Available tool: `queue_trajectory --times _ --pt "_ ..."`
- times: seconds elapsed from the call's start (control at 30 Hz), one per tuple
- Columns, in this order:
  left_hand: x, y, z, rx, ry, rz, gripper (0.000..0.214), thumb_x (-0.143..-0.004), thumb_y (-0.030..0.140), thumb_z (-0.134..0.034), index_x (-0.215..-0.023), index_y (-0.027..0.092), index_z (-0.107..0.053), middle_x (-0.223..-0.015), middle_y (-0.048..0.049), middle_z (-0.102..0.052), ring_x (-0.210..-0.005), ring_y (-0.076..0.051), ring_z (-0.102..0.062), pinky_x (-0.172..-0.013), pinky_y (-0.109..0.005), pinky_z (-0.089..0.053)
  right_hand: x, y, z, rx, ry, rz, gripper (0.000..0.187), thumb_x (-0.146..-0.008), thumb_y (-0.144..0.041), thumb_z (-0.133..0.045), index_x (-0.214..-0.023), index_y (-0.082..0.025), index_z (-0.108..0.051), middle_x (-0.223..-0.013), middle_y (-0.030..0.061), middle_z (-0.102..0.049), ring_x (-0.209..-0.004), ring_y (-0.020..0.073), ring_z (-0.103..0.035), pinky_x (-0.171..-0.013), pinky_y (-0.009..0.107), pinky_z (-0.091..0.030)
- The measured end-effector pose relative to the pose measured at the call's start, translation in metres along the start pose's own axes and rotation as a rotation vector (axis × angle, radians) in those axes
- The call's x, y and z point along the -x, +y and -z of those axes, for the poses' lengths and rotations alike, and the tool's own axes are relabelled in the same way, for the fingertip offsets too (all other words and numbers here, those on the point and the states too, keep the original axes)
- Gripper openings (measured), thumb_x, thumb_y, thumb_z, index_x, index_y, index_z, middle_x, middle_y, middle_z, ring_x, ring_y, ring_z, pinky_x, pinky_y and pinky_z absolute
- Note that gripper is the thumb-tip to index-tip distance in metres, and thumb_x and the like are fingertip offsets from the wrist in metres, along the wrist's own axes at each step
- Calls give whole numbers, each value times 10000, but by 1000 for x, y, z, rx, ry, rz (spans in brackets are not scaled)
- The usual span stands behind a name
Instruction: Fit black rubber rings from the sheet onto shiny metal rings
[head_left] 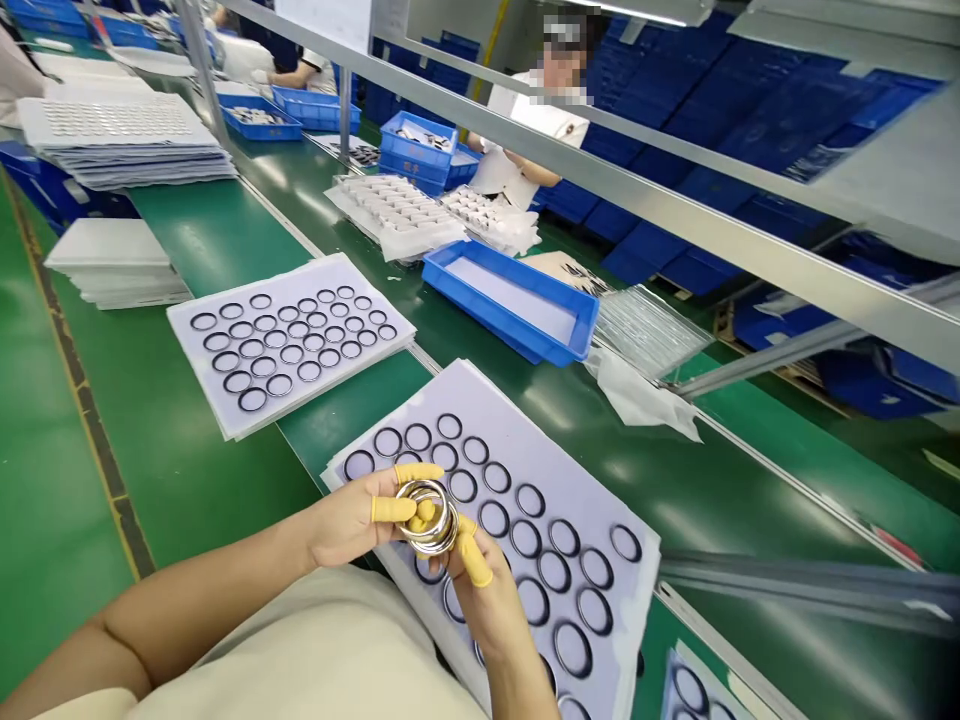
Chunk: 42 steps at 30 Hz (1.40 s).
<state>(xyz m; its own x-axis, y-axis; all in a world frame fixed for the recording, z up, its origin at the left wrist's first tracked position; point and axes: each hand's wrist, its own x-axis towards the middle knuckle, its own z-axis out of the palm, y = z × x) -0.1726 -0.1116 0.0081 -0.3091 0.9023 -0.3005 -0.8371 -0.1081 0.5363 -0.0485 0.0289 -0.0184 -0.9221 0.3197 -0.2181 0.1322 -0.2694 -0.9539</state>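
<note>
Currently — L hand (349,525) & R hand (484,600) both clamped on stacked metal rings (429,518).

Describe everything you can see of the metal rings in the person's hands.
The shiny metal rings are a small bunch of thin, round, silver-looking bands, gathered at slight angles to one another; their exact number cannot be told. They are held up, tilted, between the left hand and the right hand, touched by fingers in yellow finger cots, over a pale sheet set with dark rings.
</note>
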Motion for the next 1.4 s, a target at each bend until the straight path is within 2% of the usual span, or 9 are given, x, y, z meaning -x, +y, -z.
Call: queue_trajectory --times 0.07,0.23,0.4,0.5,0.6,0.7,0.97,1.13,1.4 --pt "-2 -1 -7 6 -49 34 388 -760 167 -700 -1137 204 -618 -884 -31 -656 -766 -137 -620 -781 -308 -439 14 -6 0 -115 8 -18 392 -734 -581 -662 -767 -193 -711 -594 18 -597 -569 159 -518 -555 294 -435" --pt "0 -8 -22 -24 -90 148 396 -773 173 -697 -1159 200 -610 -926 -42 -659 -762 -131 -621 -747 -293 -466 41 -18 0 -332 66 -58 343 -631 -536 -774 -704 -209 -700 -540 -12 -579 -481 116 -449 -505 254 -376" --pt "6 -13 -36 -53 -79 219 354 -745 233 -745 -1085 184 -657 -969 -60 -669 -781 -139 -619 -725 -278 -475 57 -25 -2 -529 100 -37 253 -618 -441 -805 -673 -211 -716 -520 -12 -586 -459 107 -412 -506 254 -331" --pt "7 -19 -40 -74 -52 242 322 -744 244 -750 -1047 173 -668 -866 -45 -671 -677 -112 -596 -656 -248 -455 63 -25 -3 -571 119 -13 229 -621 -427 -804 -664 -222 -714 -529 -17 -575 -471 107 -405 -527 261 -337" --pt "7 -23 -43 -108 -48 252 261 -744 216 -748 -991 177 -671 -746 -15 -642 -556 -80 -539 -562 -221 -409 69 -22 -4 -579 144 -5 255 -622 -458 -799 -625 -228 -688 -518 -20 -553 -473 117 -403 -535 279 -347" --pt "9 -23 -45 -125 -41 261 229 -743 220 -748 -956 178 -674 -716 -18 -638 -523 -69 -509 -519 -203 -377 72 -20 -4 -563 173 5 297 -621 -502 -785 -608 -231 -665 -514 -17 -535 -485 133 -413 -527 289 -358" --pt "16 -20 -43 -117 -31 239 298 -722 315 -774 -985 199 -696 -759 -21 -655 -548 -65 -514 -541 -200 -391 76 -18 -8 -539 144 8 307 -694 -554 -708 -675 -248 -696 -533 -2 -554 -533 154 -441 -583 320 -402" --pt "16 -22 -36 -104 -65 209 364 -705 405 -775 -1004 214 -694 -796 -42 -676 -580 -90 -543 -528 -203 -379 79 -15 -8 -487 122 19 293 -695 -527 -719 -649 -242 -667 -511 -14 -519 -509 148 -423 -555 314 -367" --pt "17 -20 -38 -120 -75 178 349 -668 469 -779 -849 186 -683 -664 -6 -632 -506 -71 -523 -467 -167 -351 82 -14 -7 -500 143 4 279 -658 -510 -739 -635 -238 -680 -542 0 -538 -485 143 -421 -497 293 -343"
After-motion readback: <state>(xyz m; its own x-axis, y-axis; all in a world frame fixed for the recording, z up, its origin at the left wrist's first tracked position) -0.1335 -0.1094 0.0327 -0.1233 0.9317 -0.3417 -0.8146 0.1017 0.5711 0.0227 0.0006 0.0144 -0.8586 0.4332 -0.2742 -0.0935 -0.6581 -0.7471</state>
